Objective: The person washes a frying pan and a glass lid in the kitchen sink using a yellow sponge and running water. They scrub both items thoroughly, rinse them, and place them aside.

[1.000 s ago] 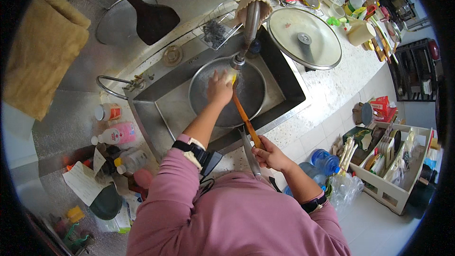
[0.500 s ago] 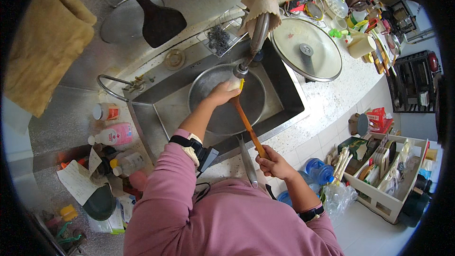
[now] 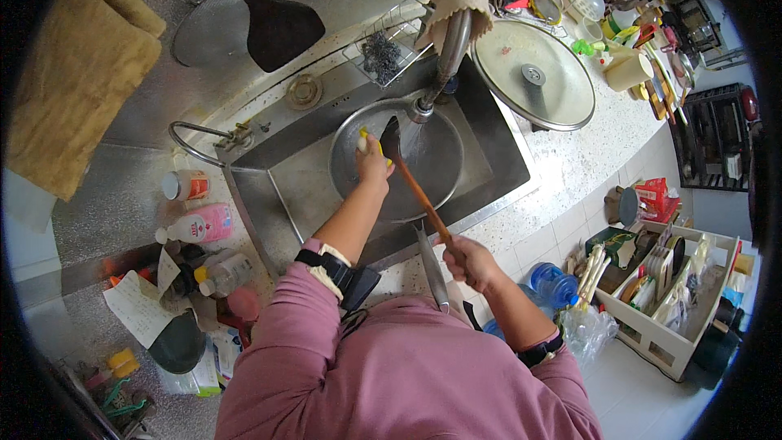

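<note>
Over the sink [image 3: 314, 187], my right hand [image 3: 474, 263] is closed round the end of a spatula [image 3: 421, 198] with an orange-brown wooden handle and a dark blade. The blade is tilted up, under or just beside the faucet head [image 3: 420, 112]. My left hand [image 3: 374, 168] is closed on a yellow-and-white sponge [image 3: 363, 143], just left of the blade and apart from it. Below both lies a wide grey wok [image 3: 350, 187] in the basin, its long handle [image 3: 432, 269] reaching over the front edge towards me.
Right of the basin lies a large glass lid [image 3: 509, 65]. A wire rack with a dark scouring pad [image 3: 380, 57] hangs behind the sink. Bottles [image 3: 204, 222] stand on the left. A black turner [image 3: 281, 33] hangs above. A white crate [image 3: 668, 350] stands at the right.
My left hand has slid off the spatula's blade, moving left and slightly down with the sponge. The dark blade now shows bare. My right hand keeps its hold, shifted slightly right.
</note>
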Demonstrator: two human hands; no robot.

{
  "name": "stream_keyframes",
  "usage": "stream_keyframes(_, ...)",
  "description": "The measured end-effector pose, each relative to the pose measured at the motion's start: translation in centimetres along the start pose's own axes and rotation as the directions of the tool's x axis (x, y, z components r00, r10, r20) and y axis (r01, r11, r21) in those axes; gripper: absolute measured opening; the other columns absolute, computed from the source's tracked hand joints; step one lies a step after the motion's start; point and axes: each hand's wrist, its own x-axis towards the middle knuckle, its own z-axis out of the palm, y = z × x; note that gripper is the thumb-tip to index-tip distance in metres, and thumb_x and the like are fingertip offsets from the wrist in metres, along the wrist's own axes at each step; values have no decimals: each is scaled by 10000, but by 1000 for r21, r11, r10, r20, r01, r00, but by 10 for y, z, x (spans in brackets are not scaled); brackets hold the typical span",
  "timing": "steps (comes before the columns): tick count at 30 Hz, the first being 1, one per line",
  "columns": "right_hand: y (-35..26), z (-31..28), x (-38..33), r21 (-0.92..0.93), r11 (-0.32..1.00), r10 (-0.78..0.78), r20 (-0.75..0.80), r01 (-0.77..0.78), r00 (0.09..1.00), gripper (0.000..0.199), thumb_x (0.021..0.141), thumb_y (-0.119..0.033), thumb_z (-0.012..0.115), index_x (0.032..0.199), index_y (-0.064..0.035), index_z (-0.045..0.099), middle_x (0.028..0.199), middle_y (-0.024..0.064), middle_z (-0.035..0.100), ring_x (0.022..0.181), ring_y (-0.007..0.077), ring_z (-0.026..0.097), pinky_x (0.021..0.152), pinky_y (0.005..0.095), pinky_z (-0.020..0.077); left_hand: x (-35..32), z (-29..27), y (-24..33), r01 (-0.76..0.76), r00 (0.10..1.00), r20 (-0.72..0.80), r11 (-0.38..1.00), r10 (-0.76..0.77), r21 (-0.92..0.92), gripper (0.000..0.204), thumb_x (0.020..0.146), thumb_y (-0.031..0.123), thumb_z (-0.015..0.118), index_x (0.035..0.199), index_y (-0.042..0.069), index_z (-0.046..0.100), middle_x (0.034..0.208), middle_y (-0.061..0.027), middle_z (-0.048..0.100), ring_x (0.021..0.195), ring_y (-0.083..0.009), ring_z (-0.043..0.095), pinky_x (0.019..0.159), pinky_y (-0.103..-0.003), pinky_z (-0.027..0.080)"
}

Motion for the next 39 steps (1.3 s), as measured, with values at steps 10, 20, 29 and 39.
stream_keyframes(10, 0, 29, 48, -254, 958, -135, 13, 134, 991, 201, 895, -106, 572, 983, -59, 399, 662, 63, 537, 466, 155, 523, 409, 292, 389, -39, -3, -59, -62, 985, 153, 993, 76, -97, 379, 910, 181, 590, 1235, 95, 415, 1102, -70, 506, 916, -185, 548, 746, -357, 507)
stream_keyframes(20, 2, 36, 8, -390, 910, -122, 65, 138, 990, 182, 910, -88, 527, 985, -46, 367, 628, 51, 483, 449, 139, 479, 404, 280, 380, 4, 23, -50, 100, 995, 12, 969, -100, -224, 380, 857, 161, 672, 1153, 71, 451, 983, -88, 551, 662, -162, 577, 522, -260, 520)
stream_keyframes(29, -8, 18, -24, -425, 903, -40, 64, 64, 997, 282, 864, -47, 514, 1111, 26, 400, 620, 42, 491, 443, 118, 469, 418, 257, 388, 14, -20, -20, -596, 781, 338, 466, 524, 654, 644, 796, 178, 709, 1343, 39, 400, 1302, -241, 479, 1215, -418, 450, 1012, -449, 383)
stream_keyframes(39, -16, 17, -22, -399, 916, -28, 29, 38, 999, 234, 879, -43, 559, 1058, -21, 409, 596, 30, 463, 422, 119, 451, 406, 251, 357, -23, -20, -16, -863, 471, 846, -68, 250, 500, 377, 931, 192, 470, 1286, 84, 534, 1428, -121, 426, 1308, -396, 371, 1093, -432, 303)
